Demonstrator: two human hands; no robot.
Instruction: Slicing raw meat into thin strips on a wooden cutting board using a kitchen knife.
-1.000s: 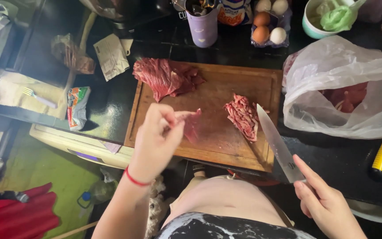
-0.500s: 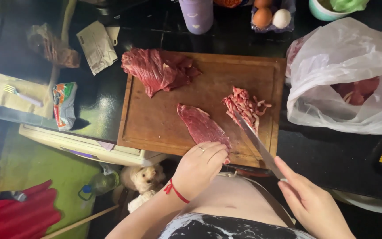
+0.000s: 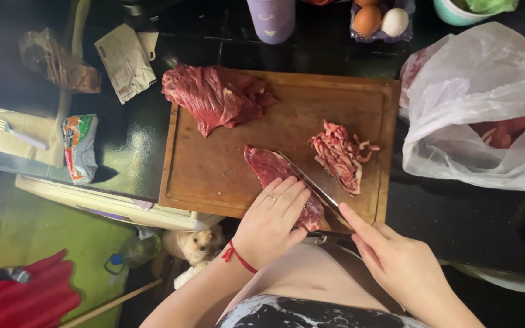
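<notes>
- Your single head view looks almost straight down, close over the cutting board (image 3: 226,176) on the bench (image 3: 469,212).
- Floor (image 3: 31,237) shows lower left.

I logged: board (image 3: 214,176) matt wood | knife blade (image 3: 312,182) smooth shiny metal | meat (image 3: 281,176) wet, glossy | bag (image 3: 481,91) thin crinkled plastic | counter (image 3: 129,152) glossy dark

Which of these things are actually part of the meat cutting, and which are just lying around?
In use: knife, flat piece of meat, cutting board, sliced strips, big slab of meat, left hand, right hand.

Lying about: eggs, purple cup, fork, snack packet.
</notes>
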